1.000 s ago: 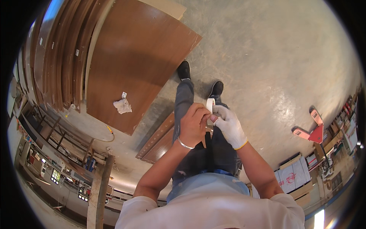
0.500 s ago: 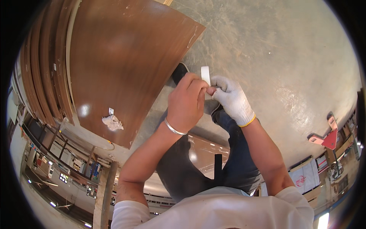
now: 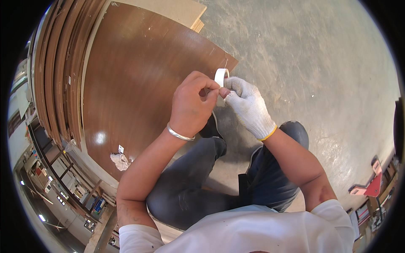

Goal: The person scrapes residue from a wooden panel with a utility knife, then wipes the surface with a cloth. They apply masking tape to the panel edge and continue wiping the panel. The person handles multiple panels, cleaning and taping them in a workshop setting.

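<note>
Tape roll (image 3: 220,77), the white one: where is it?

Held out in front of the body, between the left hand (image 3: 185,103) and the right hand (image 3: 249,107), with its ring rising past the fingertips.

What are the fingers doing?

On the left, thumb and forefinger are pinched together on the roll's lower edge. On the right, they curl closed against its side, thumb below. I can't tell whether any tape is peeled away.

Both bare?

Only the left, with a silver bangle (image 3: 180,133) at its wrist. The right wears a white glove (image 3: 257,119) with a yellow cuff, and its thumb tip pokes out.

And around them?

A brown panel (image 3: 130,63) lies flat to the left, a crumpled cloth (image 3: 120,161) near its lower end. Stacked panels (image 3: 63,71) stand beyond it. Off to the right, a red pallet jack (image 3: 373,185) stands on the concrete floor (image 3: 333,55).
</note>
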The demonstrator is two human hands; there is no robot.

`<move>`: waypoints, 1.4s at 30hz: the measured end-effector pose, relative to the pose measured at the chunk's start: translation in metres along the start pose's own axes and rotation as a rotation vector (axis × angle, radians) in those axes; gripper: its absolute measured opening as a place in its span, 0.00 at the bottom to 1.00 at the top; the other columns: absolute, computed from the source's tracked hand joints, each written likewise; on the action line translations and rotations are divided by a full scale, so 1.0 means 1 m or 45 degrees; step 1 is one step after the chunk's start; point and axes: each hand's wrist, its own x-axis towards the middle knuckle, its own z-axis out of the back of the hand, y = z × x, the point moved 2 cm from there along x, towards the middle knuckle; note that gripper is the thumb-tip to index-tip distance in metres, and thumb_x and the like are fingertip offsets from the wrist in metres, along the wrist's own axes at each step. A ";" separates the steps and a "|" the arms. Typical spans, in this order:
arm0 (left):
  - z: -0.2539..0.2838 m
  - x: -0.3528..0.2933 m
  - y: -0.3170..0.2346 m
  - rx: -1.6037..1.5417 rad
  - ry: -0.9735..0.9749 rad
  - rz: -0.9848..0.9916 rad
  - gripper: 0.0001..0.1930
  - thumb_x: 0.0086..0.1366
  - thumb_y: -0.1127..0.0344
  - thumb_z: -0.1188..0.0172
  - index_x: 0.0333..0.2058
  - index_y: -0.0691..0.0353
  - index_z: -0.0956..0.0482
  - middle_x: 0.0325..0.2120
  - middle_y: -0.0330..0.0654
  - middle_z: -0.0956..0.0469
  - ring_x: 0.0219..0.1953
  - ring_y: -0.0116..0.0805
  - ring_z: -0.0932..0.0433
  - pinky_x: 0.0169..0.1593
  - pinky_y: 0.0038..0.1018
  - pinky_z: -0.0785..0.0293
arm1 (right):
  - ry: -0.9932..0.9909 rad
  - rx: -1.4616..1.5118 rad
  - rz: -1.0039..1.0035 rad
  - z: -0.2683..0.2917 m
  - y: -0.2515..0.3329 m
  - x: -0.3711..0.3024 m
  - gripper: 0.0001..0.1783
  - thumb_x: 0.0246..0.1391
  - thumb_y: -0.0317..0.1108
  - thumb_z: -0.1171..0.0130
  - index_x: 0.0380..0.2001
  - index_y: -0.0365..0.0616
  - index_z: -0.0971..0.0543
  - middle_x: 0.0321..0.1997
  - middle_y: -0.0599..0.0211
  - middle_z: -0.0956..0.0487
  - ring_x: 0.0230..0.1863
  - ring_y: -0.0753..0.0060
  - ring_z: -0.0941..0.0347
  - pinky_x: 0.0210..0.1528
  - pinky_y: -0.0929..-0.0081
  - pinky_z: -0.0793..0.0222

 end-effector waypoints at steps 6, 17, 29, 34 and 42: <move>-0.008 -0.007 -0.008 0.067 -0.117 -0.071 0.03 0.60 0.78 0.33 0.31 0.64 0.19 0.31 0.43 0.22 0.30 0.40 0.23 0.36 0.33 0.25 | 0.018 0.046 0.046 0.002 0.007 0.000 0.18 0.65 0.39 0.34 0.49 0.36 0.17 0.39 0.61 0.14 0.40 0.78 0.21 0.46 0.72 0.25; -0.025 -0.023 -0.026 0.058 -0.258 -0.607 0.09 0.58 0.85 0.35 0.33 0.64 0.21 0.34 0.45 0.22 0.33 0.45 0.23 0.35 0.33 0.27 | 0.171 0.568 0.045 0.019 0.015 -0.022 0.13 0.66 0.30 0.37 0.48 0.33 0.18 0.41 0.69 0.16 0.42 0.82 0.23 0.46 0.79 0.26; -0.041 -0.027 -0.036 0.366 -0.217 -0.990 0.09 0.60 0.81 0.33 0.37 0.63 0.20 0.41 0.43 0.16 0.40 0.48 0.21 0.44 0.37 0.24 | 0.182 1.073 -0.120 0.033 0.003 -0.025 0.10 0.68 0.33 0.39 0.46 0.37 0.18 0.40 0.69 0.18 0.40 0.79 0.23 0.44 0.76 0.27; -0.048 -0.027 -0.038 0.328 -0.183 -1.028 0.09 0.62 0.80 0.33 0.38 0.62 0.20 0.40 0.44 0.16 0.41 0.49 0.21 0.45 0.38 0.24 | 0.138 1.076 -0.100 0.044 0.001 -0.024 0.11 0.68 0.34 0.39 0.45 0.37 0.17 0.40 0.68 0.18 0.41 0.77 0.23 0.47 0.75 0.27; -0.053 -0.026 -0.037 0.129 -0.113 -0.903 0.06 0.65 0.78 0.34 0.39 0.63 0.21 0.40 0.46 0.15 0.42 0.49 0.21 0.47 0.37 0.24 | 0.083 0.988 -0.154 0.055 0.007 -0.022 0.15 0.68 0.38 0.40 0.44 0.34 0.17 0.39 0.64 0.16 0.40 0.73 0.21 0.46 0.73 0.26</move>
